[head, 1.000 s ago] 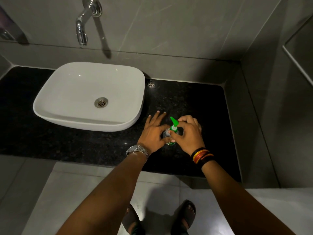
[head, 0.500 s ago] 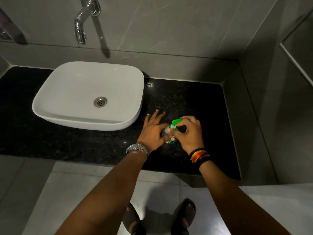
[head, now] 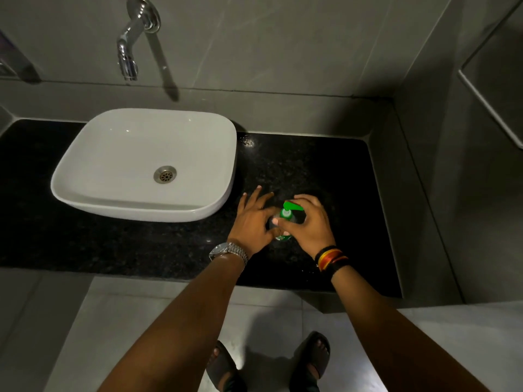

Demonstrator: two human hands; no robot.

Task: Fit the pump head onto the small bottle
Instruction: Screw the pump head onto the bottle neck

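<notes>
Since the earlier frame, pump head (head: 289, 211) spout has rotated. Small bottle (head: 283, 234) stands on counter (head: 311, 165), centre-right of frame. Left hand (head: 252, 222) clamps the bottle; right hand (head: 310, 222) pinches the collar. Recommend: keep bottle upright, turn collar squarely until seated.

The bathroom is dim, lit from above and behind the person, so the tap (head: 135, 43) throws a slanted shadow down the grey wall and the person's shadow darkens the floor around the sandals (head: 223, 366). The white basin (head: 147, 162) is the brightest surface, while the black granite counter (head: 325, 165) swallows detail apart from small speckled glints. Wide-angle distortion bends the wall lines at the edges; focus is reasonably sharp throughout.
</notes>
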